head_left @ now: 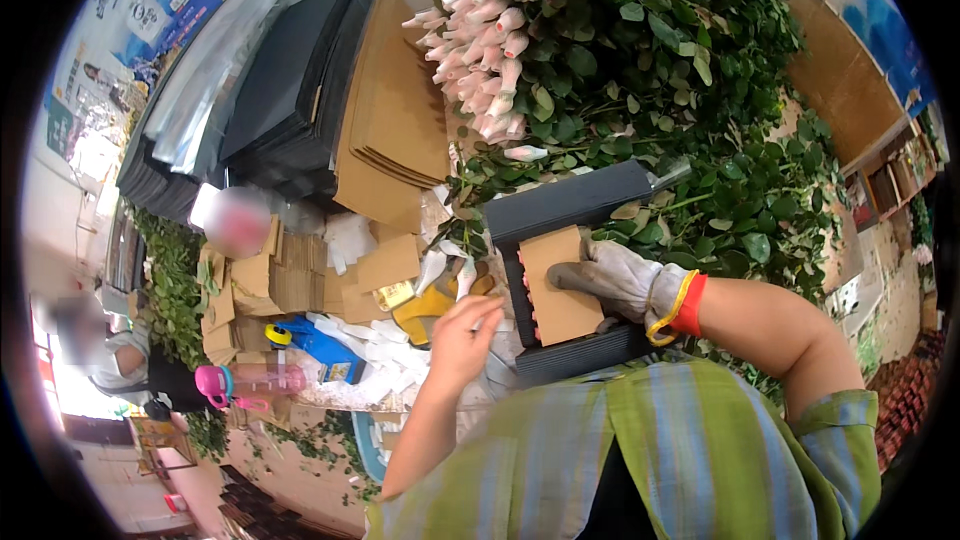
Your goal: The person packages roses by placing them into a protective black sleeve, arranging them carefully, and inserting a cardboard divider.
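My right hand [622, 283], in a grey work glove with a yellow and red cuff, grips a small brown cardboard sheet [562, 308]. Its dark thumb lies across the sheet's face. Under the sheet is a dark corrugated wrapper [566, 202], its far flap raised and its near part against my shirt. A row of pinkish-red bits, perhaps flower heads, shows along the sheet's left edge; the rest is covered. My bare left hand [463, 338] hovers left of the wrapper, fingertips drawn together; anything between them is too small to make out. Beyond it lies a yellow-and-grey glove [425, 310].
Roses in white-pink netting [485, 60] with leafy stems [640, 50] are heaped at the back. Dark sheets [290, 80] and brown cardboard [385, 130] stand back left. A pink bottle [250, 383] and blue tool [322, 348] lie left. Another person [125, 360] is at far left.
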`<state>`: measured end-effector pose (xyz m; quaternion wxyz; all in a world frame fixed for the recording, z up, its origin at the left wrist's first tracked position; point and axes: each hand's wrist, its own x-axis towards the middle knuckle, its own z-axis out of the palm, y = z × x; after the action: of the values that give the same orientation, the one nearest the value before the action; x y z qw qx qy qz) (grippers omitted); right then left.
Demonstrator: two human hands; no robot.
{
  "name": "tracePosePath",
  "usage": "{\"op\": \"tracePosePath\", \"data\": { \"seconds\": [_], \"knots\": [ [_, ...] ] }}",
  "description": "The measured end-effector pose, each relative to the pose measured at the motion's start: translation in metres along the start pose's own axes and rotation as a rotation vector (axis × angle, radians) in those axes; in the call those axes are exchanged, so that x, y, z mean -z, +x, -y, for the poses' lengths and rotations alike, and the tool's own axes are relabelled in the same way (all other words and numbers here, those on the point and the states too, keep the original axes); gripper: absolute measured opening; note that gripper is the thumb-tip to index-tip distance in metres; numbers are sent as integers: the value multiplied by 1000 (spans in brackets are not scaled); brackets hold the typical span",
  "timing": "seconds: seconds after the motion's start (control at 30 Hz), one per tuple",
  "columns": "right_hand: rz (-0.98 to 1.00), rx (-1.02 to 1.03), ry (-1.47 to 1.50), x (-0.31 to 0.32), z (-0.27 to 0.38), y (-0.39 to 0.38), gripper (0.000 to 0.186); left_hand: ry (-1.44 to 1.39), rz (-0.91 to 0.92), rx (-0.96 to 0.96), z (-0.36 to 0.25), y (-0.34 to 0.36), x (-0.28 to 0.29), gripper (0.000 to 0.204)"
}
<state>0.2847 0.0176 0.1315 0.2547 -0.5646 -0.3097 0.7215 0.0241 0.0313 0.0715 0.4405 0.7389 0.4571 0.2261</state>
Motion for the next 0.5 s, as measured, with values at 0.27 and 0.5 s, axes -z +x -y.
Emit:
{"op": "tracePosePath", "data": {
  "seconds": [0.27, 0.5],
  "knots": [
    [-77, 287, -1185, 10, 30, -9, 24, 510, 214, -547, -55, 46, -27, 83],
    [256, 309, -1634, -6, 40, -24, 24, 616, 350, -463, -62, 45, -22, 92]
  ]
}}
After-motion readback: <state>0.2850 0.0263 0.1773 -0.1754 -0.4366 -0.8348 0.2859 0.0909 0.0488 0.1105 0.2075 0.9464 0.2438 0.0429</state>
